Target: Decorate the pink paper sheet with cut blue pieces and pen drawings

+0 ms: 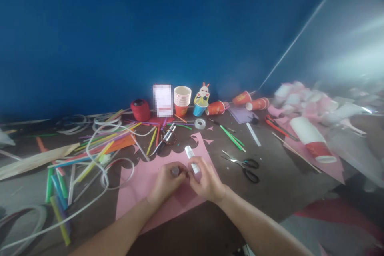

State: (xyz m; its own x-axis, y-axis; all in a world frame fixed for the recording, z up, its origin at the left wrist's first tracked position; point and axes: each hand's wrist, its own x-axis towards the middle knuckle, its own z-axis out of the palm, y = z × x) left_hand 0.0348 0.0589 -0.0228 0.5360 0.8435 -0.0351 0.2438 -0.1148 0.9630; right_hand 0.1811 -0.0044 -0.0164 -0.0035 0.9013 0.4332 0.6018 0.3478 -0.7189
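Observation:
My right hand (pixel 207 180) is closed around a white glue tube (pixel 192 158), its end pointing up and away from me. Close beside it, my left hand (pixel 168 182) is closed on a small grey round cap (pixel 175 171). The fingertips of both hands meet, and whatever is between them is too small to make out. Beneath both hands lies a sheet of pink paper (pixel 135 192) with scalloped cuts along its far edge. To the right of my right hand rest scissors (pixel 244 163) with black handles, blades apart.
Stacked paper cups (pixel 182 98), a blue cup with a rabbit figure (pixel 201 106) and a red yarn roll (pixel 140 110) stand along the blue wall. Coloured straws (pixel 99 160) and white tubing (pixel 105 180) spread leftward. A tape roll (pixel 200 123) lies ahead; a red-and-white cup (pixel 313 142) lies right.

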